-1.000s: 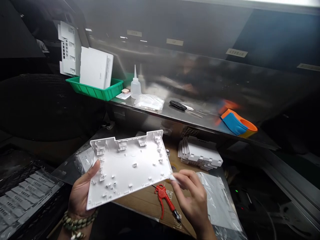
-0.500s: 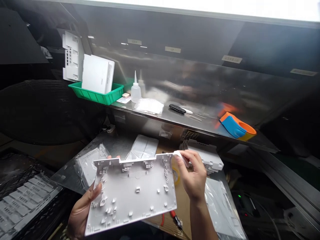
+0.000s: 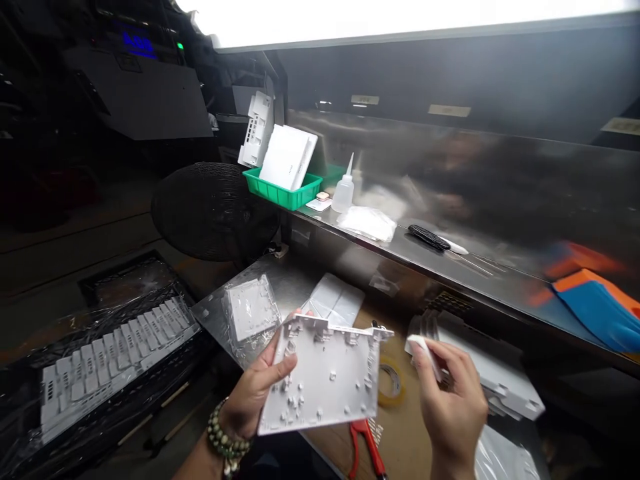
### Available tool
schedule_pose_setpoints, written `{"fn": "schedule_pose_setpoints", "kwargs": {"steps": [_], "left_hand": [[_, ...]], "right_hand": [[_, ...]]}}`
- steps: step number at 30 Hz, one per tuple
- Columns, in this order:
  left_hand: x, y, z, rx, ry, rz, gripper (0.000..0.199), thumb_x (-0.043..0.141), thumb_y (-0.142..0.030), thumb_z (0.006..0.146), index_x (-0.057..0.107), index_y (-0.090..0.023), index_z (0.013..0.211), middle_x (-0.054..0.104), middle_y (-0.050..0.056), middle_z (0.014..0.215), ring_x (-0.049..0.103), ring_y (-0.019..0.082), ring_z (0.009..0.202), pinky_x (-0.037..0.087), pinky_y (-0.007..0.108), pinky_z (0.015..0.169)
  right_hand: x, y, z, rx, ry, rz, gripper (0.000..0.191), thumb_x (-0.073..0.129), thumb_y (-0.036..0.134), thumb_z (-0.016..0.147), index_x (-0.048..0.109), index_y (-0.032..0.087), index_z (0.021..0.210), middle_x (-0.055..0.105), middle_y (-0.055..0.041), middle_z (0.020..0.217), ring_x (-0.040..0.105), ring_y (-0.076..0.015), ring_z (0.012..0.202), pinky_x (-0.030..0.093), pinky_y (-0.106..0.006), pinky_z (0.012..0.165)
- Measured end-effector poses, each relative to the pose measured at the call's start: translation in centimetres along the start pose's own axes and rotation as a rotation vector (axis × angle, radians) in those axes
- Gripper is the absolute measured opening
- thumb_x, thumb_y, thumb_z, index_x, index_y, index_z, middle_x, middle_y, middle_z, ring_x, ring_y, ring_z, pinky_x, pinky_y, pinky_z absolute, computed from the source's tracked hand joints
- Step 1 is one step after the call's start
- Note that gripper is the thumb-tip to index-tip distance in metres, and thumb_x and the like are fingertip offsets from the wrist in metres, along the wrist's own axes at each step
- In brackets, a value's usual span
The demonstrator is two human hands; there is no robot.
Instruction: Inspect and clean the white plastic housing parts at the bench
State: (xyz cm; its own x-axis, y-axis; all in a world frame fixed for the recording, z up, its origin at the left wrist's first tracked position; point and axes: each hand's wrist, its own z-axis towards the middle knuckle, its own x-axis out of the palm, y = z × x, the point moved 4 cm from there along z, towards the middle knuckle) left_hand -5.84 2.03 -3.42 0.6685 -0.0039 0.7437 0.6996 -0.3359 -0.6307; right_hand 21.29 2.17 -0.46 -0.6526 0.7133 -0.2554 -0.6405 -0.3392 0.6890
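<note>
- Head view: gripping a white plastic panel [image 3: 325, 377] by its left edge in the left hand [image 3: 255, 393], thumb pressing on its ribbed inner face, panel tilting near the middle of the scene above the bench.
- Pinching a small white wipe [image 3: 420, 347] in the closed fingers of the right hand [image 3: 450, 400], just right of the panel, not touching it.
- Lying beneath: a tape roll [image 3: 393, 383] and red pliers [image 3: 367, 447].
</note>
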Motion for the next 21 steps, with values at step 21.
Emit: {"fn": "schedule_pose_setpoints", "kwargs": {"steps": [21], "left_hand": [[2.0,5.7,1.7,0.238,0.112,0.609,0.053,0.056,-0.038,0.101,0.042,-0.039,0.152,0.03,-0.001,0.169,0.028,0.026,0.155,0.02,0.042,0.129]], "right_hand": [[4.4,6.2,-4.3,-0.135,0.119,0.153,0.02,0.065,0.01,0.092,0.069,0.02,0.109,0.062,-0.005,0.1,0.062,-0.0151,0.089,0.052,-0.025,0.071]]}}
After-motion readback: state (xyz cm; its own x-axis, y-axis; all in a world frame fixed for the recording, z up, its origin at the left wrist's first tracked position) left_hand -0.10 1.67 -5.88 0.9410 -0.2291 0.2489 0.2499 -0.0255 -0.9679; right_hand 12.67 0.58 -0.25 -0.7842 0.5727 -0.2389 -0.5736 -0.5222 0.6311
